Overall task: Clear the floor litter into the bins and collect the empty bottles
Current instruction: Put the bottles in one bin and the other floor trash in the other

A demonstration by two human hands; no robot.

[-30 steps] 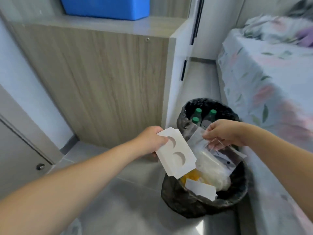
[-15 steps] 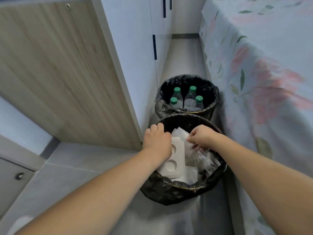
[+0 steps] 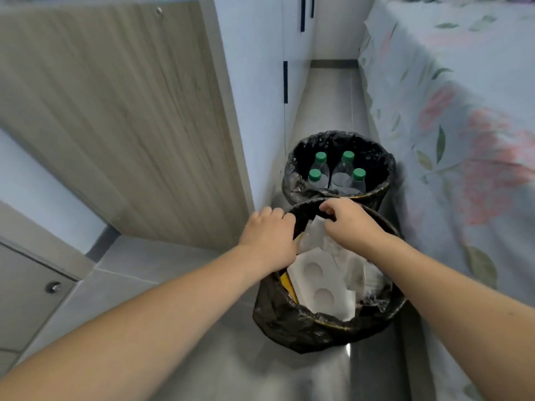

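Two round bins with black liners stand on the grey floor between a cabinet and a bed. The near bin (image 3: 292, 325) holds litter: a white card with two round holes (image 3: 317, 282), clear plastic wrap (image 3: 367, 282), white paper and something yellow. The far bin (image 3: 382, 192) holds several clear bottles with green caps (image 3: 341, 175), standing upright. My left hand (image 3: 269, 238) curls its fingers over the near bin's left rim. My right hand (image 3: 351, 224) curls its fingers at the same bin's far rim, just above a white wrapper (image 3: 314, 234).
A wood-grain cabinet side (image 3: 130, 125) and white doors (image 3: 260, 82) stand close on the left. A bed with a floral sheet (image 3: 463, 140) runs along the right. A narrow strip of grey floor (image 3: 327, 105) runs behind the bins.
My left hand has let go of the white card, which now lies in the near bin. Both hands have moved up to that bin's rim.
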